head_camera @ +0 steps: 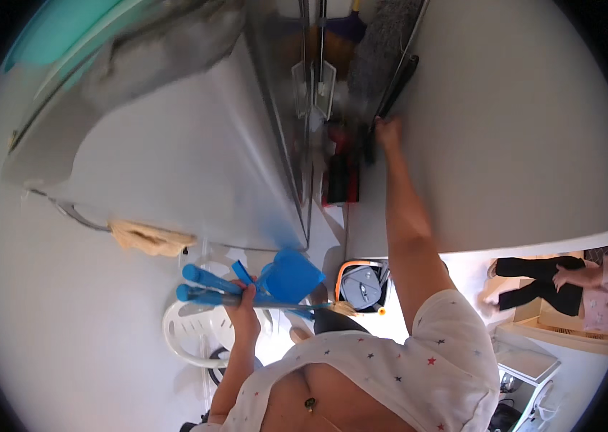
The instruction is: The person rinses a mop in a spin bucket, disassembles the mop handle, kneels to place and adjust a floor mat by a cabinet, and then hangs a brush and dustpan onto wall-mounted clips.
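Note:
Gripped together in my left hand (244,308) are several blue-ended sticks (209,286). A blue plastic dustpan (293,276) is among the held things, and straw-coloured bristles (344,308) show at their far end. My right arm reaches far forward into a narrow gap. There, my right hand (389,133) closes on a black handle (400,83) beside a pale grey panel (509,124). A grey fluffy duster (377,54) stands next to that handle. Blur and shadow hide how the handle and duster join.
A glossy white cabinet-like appliance (185,156) bounds the gap at left, with a beige cloth (150,237) hanging near it. Red-and-black items (342,178) sit inside the gap. Below are an orange-rimmed bin (340,278) and a white plastic chair (174,335). Another person (568,286) stands at right.

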A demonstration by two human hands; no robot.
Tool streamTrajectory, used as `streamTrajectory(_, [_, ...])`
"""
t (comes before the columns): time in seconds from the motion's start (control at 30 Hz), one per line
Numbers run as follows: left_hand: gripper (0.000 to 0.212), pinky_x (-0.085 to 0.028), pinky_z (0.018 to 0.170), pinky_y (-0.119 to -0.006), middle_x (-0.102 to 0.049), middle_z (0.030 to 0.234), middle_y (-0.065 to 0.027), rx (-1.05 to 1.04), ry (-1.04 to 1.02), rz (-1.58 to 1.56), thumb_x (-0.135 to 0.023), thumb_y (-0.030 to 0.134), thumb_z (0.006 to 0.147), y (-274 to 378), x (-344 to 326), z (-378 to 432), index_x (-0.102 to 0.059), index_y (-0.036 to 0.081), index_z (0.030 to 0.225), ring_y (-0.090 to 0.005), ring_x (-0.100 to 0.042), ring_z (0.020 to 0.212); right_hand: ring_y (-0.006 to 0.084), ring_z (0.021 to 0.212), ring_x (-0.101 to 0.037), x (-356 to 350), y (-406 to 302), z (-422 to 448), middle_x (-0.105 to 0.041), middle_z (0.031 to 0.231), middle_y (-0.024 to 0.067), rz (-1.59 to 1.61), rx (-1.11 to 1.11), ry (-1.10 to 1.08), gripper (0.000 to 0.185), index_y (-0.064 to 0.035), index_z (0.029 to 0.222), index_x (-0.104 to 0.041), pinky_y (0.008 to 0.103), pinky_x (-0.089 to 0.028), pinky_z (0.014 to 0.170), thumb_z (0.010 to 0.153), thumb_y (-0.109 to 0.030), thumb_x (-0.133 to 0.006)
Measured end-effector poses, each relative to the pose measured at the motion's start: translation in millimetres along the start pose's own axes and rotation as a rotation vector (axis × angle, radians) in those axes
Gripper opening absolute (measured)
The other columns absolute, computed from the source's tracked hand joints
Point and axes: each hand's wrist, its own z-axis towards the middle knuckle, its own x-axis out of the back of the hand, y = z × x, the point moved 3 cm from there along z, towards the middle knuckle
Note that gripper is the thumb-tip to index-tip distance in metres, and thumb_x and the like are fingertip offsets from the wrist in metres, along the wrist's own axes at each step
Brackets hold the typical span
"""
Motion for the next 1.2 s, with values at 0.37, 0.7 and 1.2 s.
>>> streamTrajectory(0.37, [0.017, -0.037, 0.084, -0.030, -0.055, 0.094, -0.0109, -0.020, -0.088, -0.057, -0.057, -0.004, 0.076, 26, 32, -47, -0.046, 0.007, 0.084, -0.0191, -0.052, 0.094, 0.0266, 0.093, -0.054, 116, -64, -391, -0.056, 0.103, 0.0130, 0.399, 0.539, -1.480, 0.031, -0.0044, 0.109, -0.051, 0.0339, -0.042, 0.081, 0.079, -0.011, -0.053])
streamTrajectory(0.7, [0.017, -0.041, 0.077, -0.029, -0.055, 0.087, -0.0084, -0.093, -0.181, -0.157, -0.059, -0.003, 0.075, 76, 39, -117, -0.048, 0.006, 0.084, -0.0182, -0.054, 0.089, 0.0335, 0.104, -0.048, 187, -121, -460, -0.050, 0.113, 0.0163, 0.472, 0.801, -1.158, 0.051, -0.0018, 0.120, -0.043, 0.0358, -0.037, 0.090, 0.072, -0.008, -0.059])
streamTrajectory(1.2, [0.012, -0.040, 0.082, -0.029, -0.056, 0.096, -0.0102, -0.280, -0.353, 0.032, -0.059, 0.005, 0.079, 103, 58, -164, -0.048, 0.006, 0.084, -0.0192, -0.052, 0.100, 0.0342, 0.076, -0.058, 245, -108, -438, -0.060, 0.079, 0.0175, 0.251, 0.888, -0.772, 0.021, -0.0053, 0.096, -0.056, 0.0393, -0.046, 0.066, 0.076, -0.010, -0.057])
